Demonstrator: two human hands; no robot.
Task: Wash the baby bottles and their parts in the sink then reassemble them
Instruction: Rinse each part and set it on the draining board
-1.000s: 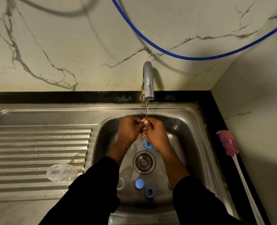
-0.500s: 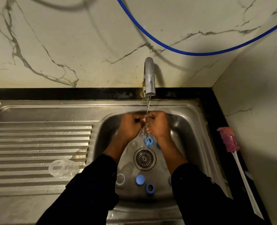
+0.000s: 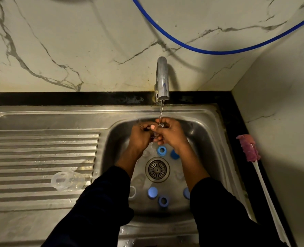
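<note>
The left hand [image 3: 140,135] and right hand [image 3: 173,135] are working under the tap [image 3: 162,81] near the sink's [image 3: 208,132] back edge, pinching a small clear part [image 3: 155,135] between curled fingers. Blue rings [image 3: 161,151] and caps [image 3: 152,192] are lying around the drain [image 3: 157,169], and one clear bottle [image 3: 68,180] is resting on the drainboard's [image 3: 32,148] front half — washing looks early, reassembly not begun.

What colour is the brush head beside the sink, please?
The brush head is pink; the head view shows it.
</note>
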